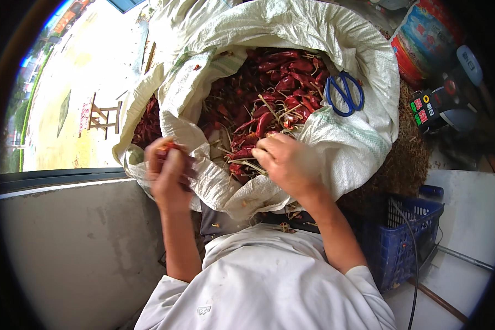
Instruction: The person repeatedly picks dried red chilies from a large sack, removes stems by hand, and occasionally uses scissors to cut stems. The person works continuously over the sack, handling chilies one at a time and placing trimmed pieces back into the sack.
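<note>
A big white woven sack (363, 137) with its rim rolled down stands open before me, full of dried red chili peppers (283, 82) with pale stems. Over its left side, next to a second opening with more peppers (147, 124), my left hand (170, 173) is closed around a few red chili peppers, somewhat blurred. My right hand (289, 165) pinches at the near edge of the heap, thumb and fingertips closed on a red chili pepper (246, 153). Blue-handled scissors (345, 93) rest on the sack's right inner fold, their blades hidden.
At the right stands a blue plastic crate (404, 242), with a dark cable hanging across it. A red and blue printed bag (426, 38) and a black device (451, 104) lie farther back. A low wall (82, 236) borders my left; a wooden stool (103, 118) stands outside.
</note>
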A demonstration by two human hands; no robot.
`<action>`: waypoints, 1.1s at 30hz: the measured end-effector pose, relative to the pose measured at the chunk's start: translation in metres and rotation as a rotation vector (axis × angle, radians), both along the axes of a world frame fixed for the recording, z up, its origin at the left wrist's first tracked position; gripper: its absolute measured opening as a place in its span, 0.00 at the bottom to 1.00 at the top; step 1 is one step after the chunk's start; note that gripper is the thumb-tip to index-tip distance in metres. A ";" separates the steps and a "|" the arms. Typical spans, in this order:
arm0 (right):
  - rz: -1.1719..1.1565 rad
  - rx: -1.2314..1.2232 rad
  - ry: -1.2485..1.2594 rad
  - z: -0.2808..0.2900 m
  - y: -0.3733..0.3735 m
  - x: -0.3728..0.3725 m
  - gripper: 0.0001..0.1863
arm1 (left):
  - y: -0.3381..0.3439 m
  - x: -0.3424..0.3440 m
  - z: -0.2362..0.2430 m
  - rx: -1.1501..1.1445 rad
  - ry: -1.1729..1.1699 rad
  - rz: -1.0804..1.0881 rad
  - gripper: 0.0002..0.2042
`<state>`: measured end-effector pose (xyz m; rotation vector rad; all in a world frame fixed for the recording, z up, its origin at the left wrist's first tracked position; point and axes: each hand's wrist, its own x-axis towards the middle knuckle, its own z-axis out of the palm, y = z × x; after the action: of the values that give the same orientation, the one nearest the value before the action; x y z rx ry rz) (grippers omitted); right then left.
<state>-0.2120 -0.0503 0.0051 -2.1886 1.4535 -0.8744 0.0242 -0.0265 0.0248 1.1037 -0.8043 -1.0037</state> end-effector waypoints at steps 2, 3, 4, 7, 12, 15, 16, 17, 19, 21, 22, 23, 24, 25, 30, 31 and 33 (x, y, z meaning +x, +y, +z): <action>0.071 -0.021 0.120 0.003 -0.005 0.012 0.05 | -0.015 0.050 0.000 -0.071 -0.161 0.065 0.14; 0.088 -0.051 0.191 -0.006 -0.008 0.019 0.03 | -0.029 0.059 -0.002 -0.012 -0.271 0.177 0.16; 0.114 -0.083 0.249 -0.016 -0.012 0.026 0.02 | -0.039 0.068 0.001 0.047 -0.392 0.299 0.19; 0.105 -0.204 0.343 -0.018 -0.017 0.034 0.01 | -0.037 0.085 -0.010 0.109 -0.882 0.448 0.26; 0.053 -0.108 0.114 -0.017 -0.012 0.027 0.06 | 0.001 0.017 -0.012 -0.005 -0.640 0.041 0.08; 0.007 -0.003 -0.266 -0.002 -0.010 0.026 0.10 | 0.014 -0.028 -0.019 0.053 -0.551 -0.152 0.09; -0.008 0.205 -0.370 0.013 -0.007 0.022 0.10 | 0.013 -0.037 -0.021 0.080 -0.558 -0.196 0.12; -0.009 0.269 -0.473 0.011 -0.006 0.020 0.10 | 0.012 -0.048 -0.018 0.109 -0.465 -0.242 0.13; -0.016 0.373 -0.654 -0.001 -0.006 0.014 0.10 | 0.005 -0.064 -0.019 0.097 -0.332 -0.345 0.16; -0.016 0.499 -0.784 -0.004 -0.004 0.010 0.09 | 0.004 -0.070 -0.010 0.185 -0.307 -0.420 0.14; -0.017 0.551 -0.822 -0.003 -0.003 0.008 0.09 | 0.004 -0.072 -0.014 0.203 -0.185 -0.418 0.13; -0.010 0.553 -0.813 -0.002 -0.003 0.004 0.09 | 0.003 -0.073 -0.021 0.221 -0.063 -0.413 0.12; 0.000 0.558 -0.808 -0.001 -0.002 0.003 0.10 | 0.003 -0.073 -0.025 0.241 0.056 -0.405 0.11; 0.011 0.563 -0.802 0.000 -0.001 0.002 0.10 | 0.002 -0.072 -0.025 0.274 0.100 -0.384 0.08; 0.039 0.544 -0.751 -0.002 0.004 -0.004 0.12 | 0.008 -0.064 -0.022 0.265 -0.119 -0.435 0.08; 0.054 0.532 -0.695 -0.004 0.004 -0.006 0.13 | 0.010 -0.064 -0.021 0.248 0.002 -0.432 0.09; 0.060 0.710 -0.848 -0.001 0.009 -0.005 0.11 | 0.015 -0.058 -0.023 0.236 0.259 -0.465 0.16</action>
<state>-0.2167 -0.0417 0.0045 -1.1145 1.0204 -0.9086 -0.0343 -0.0118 0.0015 0.9738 -0.7580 -1.6314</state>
